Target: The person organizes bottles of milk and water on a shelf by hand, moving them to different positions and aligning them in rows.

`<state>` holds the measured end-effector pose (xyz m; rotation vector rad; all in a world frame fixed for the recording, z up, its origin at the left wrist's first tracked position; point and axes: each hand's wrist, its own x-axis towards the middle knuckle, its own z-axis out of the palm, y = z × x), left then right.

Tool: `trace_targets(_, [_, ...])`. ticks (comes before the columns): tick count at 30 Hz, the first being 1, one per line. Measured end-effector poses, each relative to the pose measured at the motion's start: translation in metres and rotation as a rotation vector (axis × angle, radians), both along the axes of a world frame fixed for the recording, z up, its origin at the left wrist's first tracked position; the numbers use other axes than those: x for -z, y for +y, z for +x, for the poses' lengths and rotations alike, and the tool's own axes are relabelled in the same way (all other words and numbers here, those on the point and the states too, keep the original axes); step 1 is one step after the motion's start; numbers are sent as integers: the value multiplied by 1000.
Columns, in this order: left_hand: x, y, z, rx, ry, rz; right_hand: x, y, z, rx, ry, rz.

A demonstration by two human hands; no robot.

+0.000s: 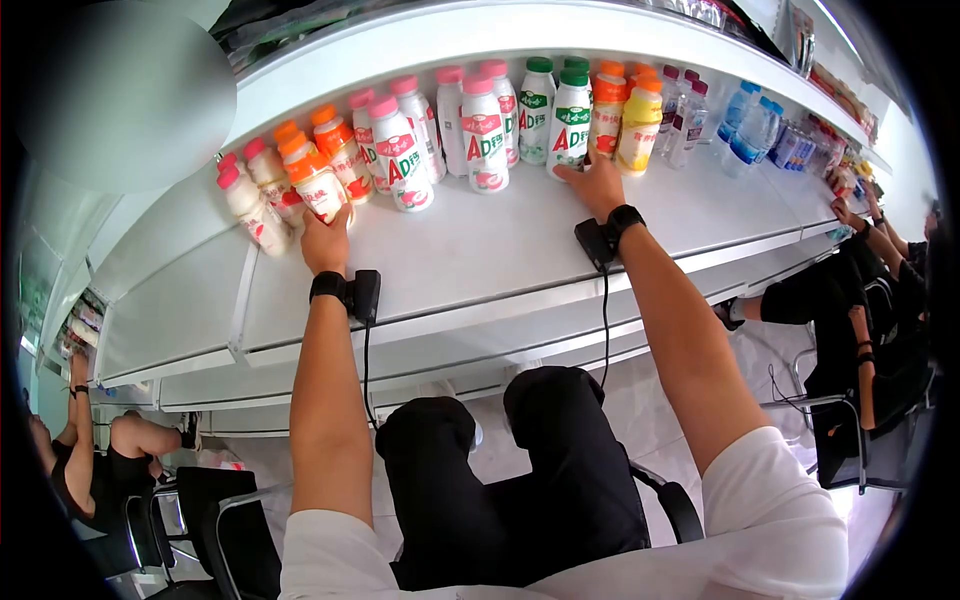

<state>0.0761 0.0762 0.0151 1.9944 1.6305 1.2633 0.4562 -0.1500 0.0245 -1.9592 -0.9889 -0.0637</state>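
My left hand (326,242) is closed around the lower part of an orange-capped drink bottle (318,188), which stands at the front of the left group on the shelf. My right hand (598,188) wraps the base of a green-capped AD milk drink bottle (571,128), thumb in front and fingers at its right side. Just right of that hand stands a yellow drink bottle (638,130) with an orange cap. Between my hands are several pink-capped AD milk bottles (486,135), all upright. Black wrist devices with cables sit on both my wrists.
Pink-capped bottles (254,212) stand at the left end of the row. Clear water bottles (752,140) stand farther right. An upper shelf (480,35) overhangs the row. The lower shelf's front edge (480,300) crosses before me. People sit at both sides, near chairs (235,530).
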Motion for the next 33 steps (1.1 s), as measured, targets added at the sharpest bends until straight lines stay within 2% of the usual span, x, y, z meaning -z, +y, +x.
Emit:
trace_targets(8, [3,1,-1,51,-44,28,2,4,-1,15,-69,-22])
trace_targets(12, [1,0,-1,54,-40,14,-8,9,-15,158,-55,-181])
trace_targets(16, [0,0,-1,70,-58,24,-17,12,-24,237,12,-208])
trace_targets(33, [6,3,-2,94,-99,8,-14,9,-18,199,15,-184])
